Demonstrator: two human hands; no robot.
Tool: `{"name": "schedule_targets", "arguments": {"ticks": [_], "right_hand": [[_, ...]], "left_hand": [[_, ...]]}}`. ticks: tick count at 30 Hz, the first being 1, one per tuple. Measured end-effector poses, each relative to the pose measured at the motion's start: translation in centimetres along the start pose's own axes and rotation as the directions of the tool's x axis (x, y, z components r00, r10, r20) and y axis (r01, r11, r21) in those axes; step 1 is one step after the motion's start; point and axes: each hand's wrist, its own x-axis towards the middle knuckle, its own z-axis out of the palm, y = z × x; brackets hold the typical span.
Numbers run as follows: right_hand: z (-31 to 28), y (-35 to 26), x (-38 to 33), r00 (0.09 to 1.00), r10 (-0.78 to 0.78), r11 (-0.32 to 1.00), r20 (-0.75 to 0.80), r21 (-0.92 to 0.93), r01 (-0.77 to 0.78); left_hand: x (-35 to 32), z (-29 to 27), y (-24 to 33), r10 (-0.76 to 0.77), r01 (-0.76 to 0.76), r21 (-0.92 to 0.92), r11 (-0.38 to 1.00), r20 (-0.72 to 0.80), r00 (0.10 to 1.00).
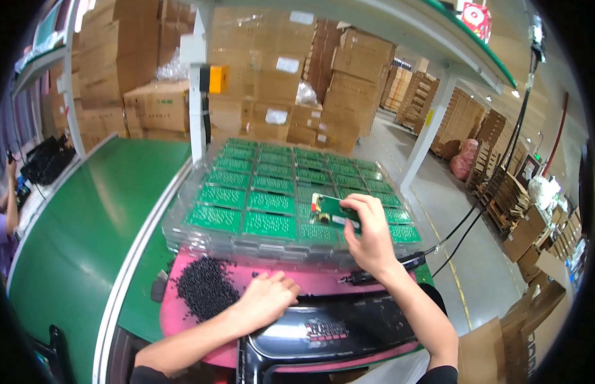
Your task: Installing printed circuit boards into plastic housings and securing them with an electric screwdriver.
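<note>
My right hand [369, 232] pinches a green circuit board [330, 206] with small parts on its upper side, above the clear plastic trays [182, 221]. Rows of green circuit boards [270, 203] lie in the top tray. My left hand [270, 296] rests with fingers loosely stretched at the far left edge of a glossy black plastic housing [368, 323]; nothing shows in it. The housing lies on a pink mat [182, 326]. Beside the left hand is a heap of small black screws [208, 289]. A black electric screwdriver [384, 272] lies behind the housing, near my right wrist.
A green conveyor belt [86, 237] with a pale rail runs along the left. A white post [198, 96] and an overhead shelf frame the bench. Cardboard boxes [252, 70] are stacked behind. A cable [496, 179] hangs at right. Another person's arm [12, 198] shows far left.
</note>
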Motion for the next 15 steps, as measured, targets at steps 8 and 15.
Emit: {"name": "schedule_targets", "arguments": {"ticks": [8,15], "right_hand": [[-5.5,-6.7,-6.8,0.921,0.178,0.850,0.346,0.417,-0.321],[-6.1,-6.6,-9.9,0.924,0.276,0.845,0.263,0.392,-0.364]], "left_hand": [[-0.4,-4.9,1.6,-0.073,-0.092,-0.394,0.914,-0.384,0.920],[-0.5,-5.0,1.8,0.117,-0.256,-0.334,0.907,-0.384,0.916]]}}
